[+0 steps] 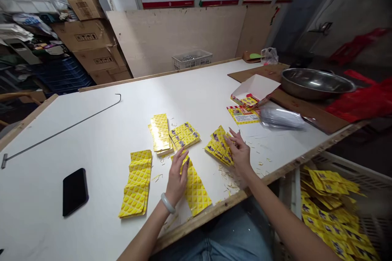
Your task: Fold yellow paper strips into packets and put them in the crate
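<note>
My right hand [240, 153] pinches a fanned bunch of yellow printed packet sheets [219, 146] with small purple figures, held just above the table. My left hand [178, 175] rests at the upper end of a yellow patterned strip [197, 187], its fingers stretched out and holding nothing I can see. Just beyond it lies a stack of yellow printed sheets [185, 134]. Beside that is a glossy yellow stack [161, 132]. Farther left, another pile of folded yellow strips [136, 183] lies flat.
A black phone [75, 191] and a long thin metal rod [67, 129] lie on the left. An open box [255, 89], clear plastic sleeves [281, 118] and a metal basin [317, 83] are at the right. Below the table edge, a crate [330, 161] holds yellow packets. Paper scraps litter the tabletop.
</note>
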### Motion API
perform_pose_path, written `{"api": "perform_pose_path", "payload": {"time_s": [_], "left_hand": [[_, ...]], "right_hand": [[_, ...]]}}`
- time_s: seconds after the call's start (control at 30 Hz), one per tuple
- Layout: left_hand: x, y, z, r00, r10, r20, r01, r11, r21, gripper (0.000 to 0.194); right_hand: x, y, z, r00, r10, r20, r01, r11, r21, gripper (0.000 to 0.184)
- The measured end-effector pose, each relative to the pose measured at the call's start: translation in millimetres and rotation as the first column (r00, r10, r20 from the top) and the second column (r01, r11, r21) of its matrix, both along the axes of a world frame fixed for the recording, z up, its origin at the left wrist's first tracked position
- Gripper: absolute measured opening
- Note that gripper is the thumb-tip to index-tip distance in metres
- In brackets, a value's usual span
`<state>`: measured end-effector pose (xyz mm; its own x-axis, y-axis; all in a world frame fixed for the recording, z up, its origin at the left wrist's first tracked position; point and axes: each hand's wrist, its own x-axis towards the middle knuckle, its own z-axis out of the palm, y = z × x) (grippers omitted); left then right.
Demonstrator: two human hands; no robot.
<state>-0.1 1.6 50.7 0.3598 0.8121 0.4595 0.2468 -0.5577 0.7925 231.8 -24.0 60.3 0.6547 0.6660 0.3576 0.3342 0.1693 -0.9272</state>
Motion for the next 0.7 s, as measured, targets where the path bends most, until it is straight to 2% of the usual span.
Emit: {"api": "perform_pose_path", "payload": {"time_s": [0.07,0.13,0.2,0.27,0.4,0.53,0.6,0.7], "left_hand": [[17.8,-11.9,15.8,0.986,-0.055,0.158,0.063,0.997,-0.046,0.043],[38.8,-23.7,28.1,0.946,-0.042,0.320,0.076,0.993,-0.095,0.047],[57.1,-33.0,35.3,0.898,0.012,0.440,0.077,0.980,-0.183,0.047],[68.0,-38.4,38.9,0.856,0.071,0.512,0.094,0.953,-0.289,0.047],[68.6,-37.3,42.7,0.792,0.163,0.589,0.098,0.917,-0.386,0.051],[61.7,-31.2,40.3,0.763,0.259,0.593,0.004,0.915,-0.404,0.051],[60.4,-31.9,36.2,0.774,0.267,0.574,-0.006,0.909,-0.416,0.052],[58.4,-39.1,32.3,0.805,0.257,0.534,-0.028,0.917,-0.399,0.050]], "right_hand": [[-34.1,-5.7,25.0,0.951,0.137,-0.278,-0.099,0.984,0.148,0.016],[-71.7,-12.4,43.5,0.854,0.261,-0.449,-0.187,0.961,0.204,0.013],[-103.3,-18.7,52.2,0.777,0.305,-0.550,-0.223,0.951,0.213,0.013],[-122.2,-23.6,51.5,0.750,0.307,-0.587,-0.236,0.952,0.196,0.015],[-126.4,-32.7,41.1,0.826,0.324,-0.462,-0.300,0.945,0.128,0.028],[-121.0,-41.4,41.9,0.833,0.461,-0.306,-0.460,0.884,0.080,0.044],[-121.0,-41.8,43.1,0.890,0.419,-0.180,-0.419,0.907,0.037,0.039],[-120.9,-37.7,38.1,0.975,0.219,-0.032,-0.220,0.976,-0.002,0.024]]}}
